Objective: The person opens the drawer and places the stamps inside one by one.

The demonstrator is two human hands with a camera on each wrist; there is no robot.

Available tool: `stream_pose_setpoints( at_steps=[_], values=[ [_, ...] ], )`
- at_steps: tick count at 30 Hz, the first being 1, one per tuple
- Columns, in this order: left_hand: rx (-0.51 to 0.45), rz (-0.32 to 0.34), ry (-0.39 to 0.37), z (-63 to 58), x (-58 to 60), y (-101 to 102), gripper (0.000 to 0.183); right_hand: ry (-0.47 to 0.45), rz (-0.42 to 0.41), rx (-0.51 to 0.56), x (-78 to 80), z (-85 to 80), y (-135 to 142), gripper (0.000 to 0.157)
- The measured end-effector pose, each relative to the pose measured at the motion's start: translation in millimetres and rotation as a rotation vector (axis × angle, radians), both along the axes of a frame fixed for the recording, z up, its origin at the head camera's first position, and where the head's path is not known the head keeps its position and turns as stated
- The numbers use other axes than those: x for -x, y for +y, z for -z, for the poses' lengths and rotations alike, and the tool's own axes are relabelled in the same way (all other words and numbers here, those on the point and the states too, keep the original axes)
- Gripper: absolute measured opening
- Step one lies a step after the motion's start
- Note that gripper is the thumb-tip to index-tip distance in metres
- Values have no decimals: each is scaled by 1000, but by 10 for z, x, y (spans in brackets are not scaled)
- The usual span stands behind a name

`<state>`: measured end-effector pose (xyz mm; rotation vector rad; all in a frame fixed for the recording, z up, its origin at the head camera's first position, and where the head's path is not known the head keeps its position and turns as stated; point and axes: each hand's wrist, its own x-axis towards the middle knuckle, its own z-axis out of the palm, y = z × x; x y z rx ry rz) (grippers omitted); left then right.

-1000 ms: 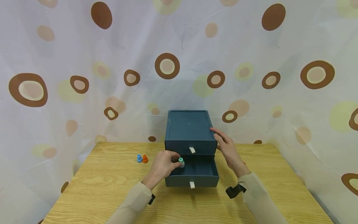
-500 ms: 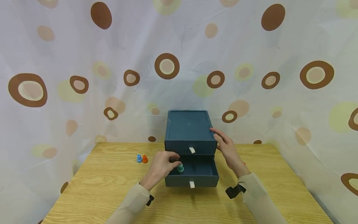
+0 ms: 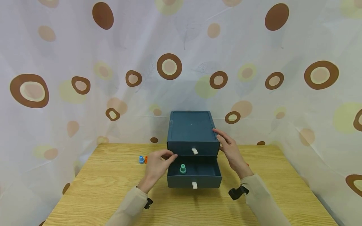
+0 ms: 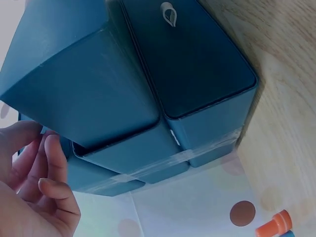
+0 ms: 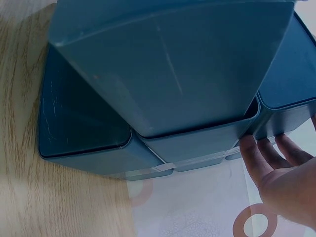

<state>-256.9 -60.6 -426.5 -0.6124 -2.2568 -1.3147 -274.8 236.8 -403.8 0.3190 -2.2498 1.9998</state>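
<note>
Left fingers (image 3: 171, 159) hang released near the green peg (image 3: 183, 169) (orange peg (image 3: 145, 160) partly hidden in the head view).

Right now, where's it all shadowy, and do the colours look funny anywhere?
Head view: faint shadow on the table below the open drawer; left wrist view: the lower drawer looks dark, the table greyish, not yellow; right wrist view: lower drawer dark, table greyish too.

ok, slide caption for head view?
Green piece stands in open lower drawer, left hand beside it, right hand against cabinet.
</note>
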Motion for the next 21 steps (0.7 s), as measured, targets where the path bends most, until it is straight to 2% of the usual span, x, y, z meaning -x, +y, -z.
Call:
stream_pose_setpoints(
  at_steps=[6,13,21],
  values=[
    [-84,-39,-47,18,13,-104,6,1,6,-5,-1,-15,4,55],
    [-196,-49,-171,91,78,-267,13,5,4,-9,-8,-16,7,55],
    [-253,-89,-278,198,159,-446,18,7,3,-5,-12,4,-2,55]
  ],
)
